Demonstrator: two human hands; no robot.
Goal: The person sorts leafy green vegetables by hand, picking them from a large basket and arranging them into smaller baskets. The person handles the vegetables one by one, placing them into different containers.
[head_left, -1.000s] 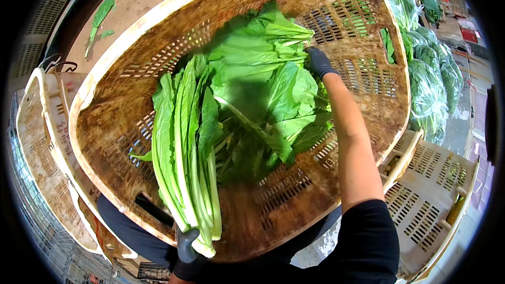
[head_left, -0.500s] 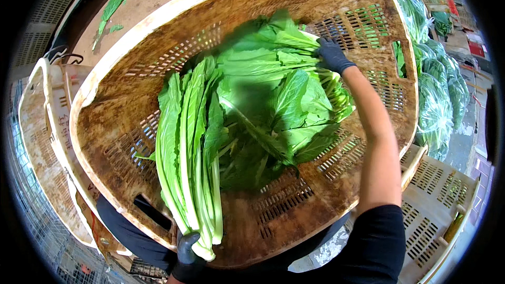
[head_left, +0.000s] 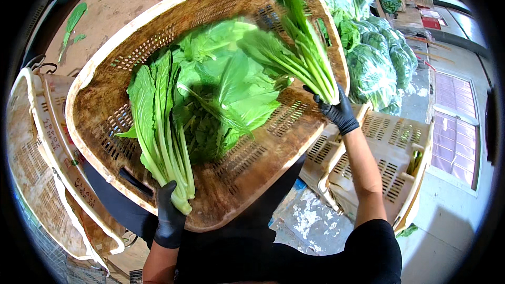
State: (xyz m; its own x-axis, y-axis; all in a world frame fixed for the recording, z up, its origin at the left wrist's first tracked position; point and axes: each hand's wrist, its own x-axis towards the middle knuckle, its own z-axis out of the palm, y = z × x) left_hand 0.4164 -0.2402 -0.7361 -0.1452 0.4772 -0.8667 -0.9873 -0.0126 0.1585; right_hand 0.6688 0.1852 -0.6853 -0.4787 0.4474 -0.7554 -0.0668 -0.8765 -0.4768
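Brown-stained plastic, your big basket (head_left: 221,192) tilts over your legs (head_left: 118,200), leafy greens (head_left: 239,92) heaped inside. One long bunch (head_left: 158,131) lies along its left side, base closed in your left hand (head_left: 170,218); another bunch (head_left: 311,55) slants across the right end, your right hand (head_left: 337,113) curled round its stems.

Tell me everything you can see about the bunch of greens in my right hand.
The bunch of greens has smooth-looking, pale green stalks gathered at a whitish base, spreading into darker, broad leaves that look fresh but slightly blurred. It slants, base toward the lower right, one spray of leaves pointing up and another left. Your black-gloved right hand grips it near the base, by the basket's right edge. Whether its leaves touch the greens below is unclear.
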